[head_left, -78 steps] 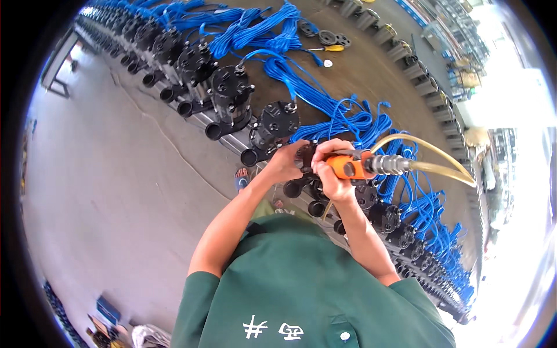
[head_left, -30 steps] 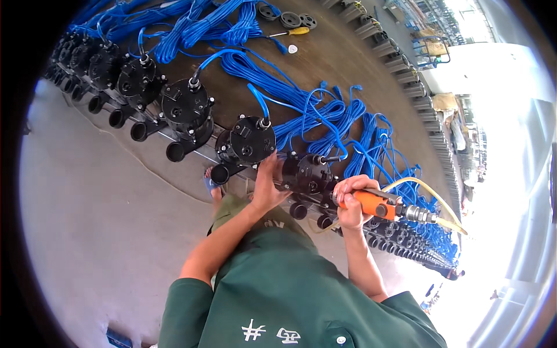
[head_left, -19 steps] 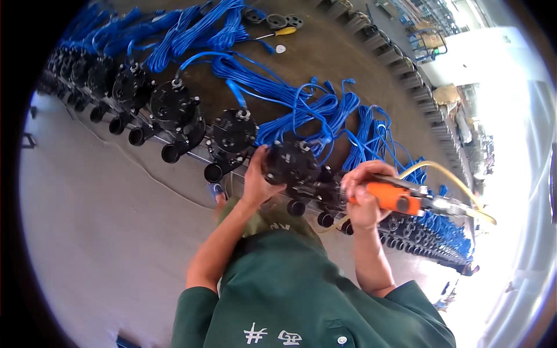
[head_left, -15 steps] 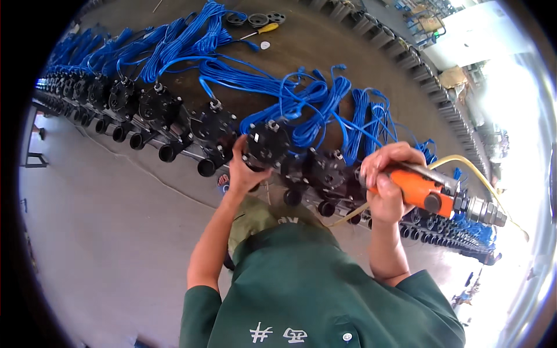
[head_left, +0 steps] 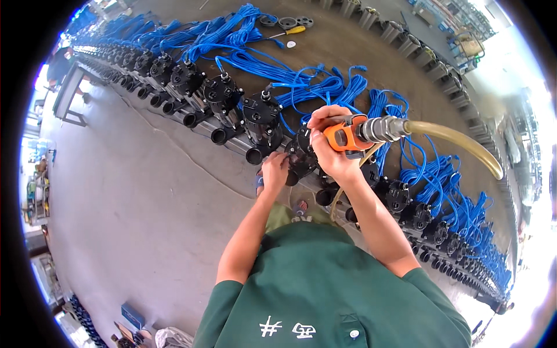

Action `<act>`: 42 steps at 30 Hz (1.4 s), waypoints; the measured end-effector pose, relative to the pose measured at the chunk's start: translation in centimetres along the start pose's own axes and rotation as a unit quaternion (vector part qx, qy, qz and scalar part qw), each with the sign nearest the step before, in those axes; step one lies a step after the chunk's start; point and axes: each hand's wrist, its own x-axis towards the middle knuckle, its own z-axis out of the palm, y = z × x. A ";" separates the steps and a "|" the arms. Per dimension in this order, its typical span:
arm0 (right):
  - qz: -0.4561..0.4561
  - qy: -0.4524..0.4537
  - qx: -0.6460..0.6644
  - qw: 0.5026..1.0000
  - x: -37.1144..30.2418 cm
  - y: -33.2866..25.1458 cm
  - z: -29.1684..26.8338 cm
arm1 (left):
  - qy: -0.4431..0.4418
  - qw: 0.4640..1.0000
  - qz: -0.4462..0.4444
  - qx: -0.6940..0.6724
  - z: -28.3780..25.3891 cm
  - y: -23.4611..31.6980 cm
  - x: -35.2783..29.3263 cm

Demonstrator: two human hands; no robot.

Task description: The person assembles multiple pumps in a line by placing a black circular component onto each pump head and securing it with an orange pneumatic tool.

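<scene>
My right hand [head_left: 332, 142] is wrapped round an orange air tool [head_left: 343, 138], held over a black pump [head_left: 299, 149] in the row. From the tool's metal coupling a yellowish air hose [head_left: 455, 132] runs off to the right; the tool's working tip is hidden behind my hand and the pump. Low on the same pump's near side, my left hand [head_left: 275, 170] grips with bent fingers, partly hidden against the dark housing. Just left of it stands another black pump [head_left: 261, 116] with a round outlet facing me.
More black pumps [head_left: 223, 95] stretch in a long line both ways. Coiled blue cables [head_left: 255, 64] lie behind them. A yellow-handled screwdriver [head_left: 295, 30] rests near round metal parts [head_left: 287, 23]. Grey cylinders [head_left: 409, 43] line the far side; a small table [head_left: 69, 95] stands left.
My view has shifted along the row. The air tool has swung inward over a pump, its coupling now turned up and right. My left hand has moved to the pump under the tool.
</scene>
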 end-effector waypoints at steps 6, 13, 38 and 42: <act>0.011 -0.019 0.048 0.999 -0.3 0.3 -0.1 | -0.017 0.999 0.017 -0.022 -0.2 -0.3 -0.7; 0.051 -0.051 0.018 0.997 0.3 4.8 0.6 | -0.024 0.998 0.059 -0.023 -0.5 -0.5 -0.3; -0.104 0.239 -0.184 0.948 0.1 -1.3 -1.5 | -0.776 0.427 0.438 0.154 6.0 11.2 28.2; -0.124 0.350 -0.188 0.909 -0.3 -0.8 -0.2 | -0.774 0.380 0.493 -0.118 14.2 7.1 23.5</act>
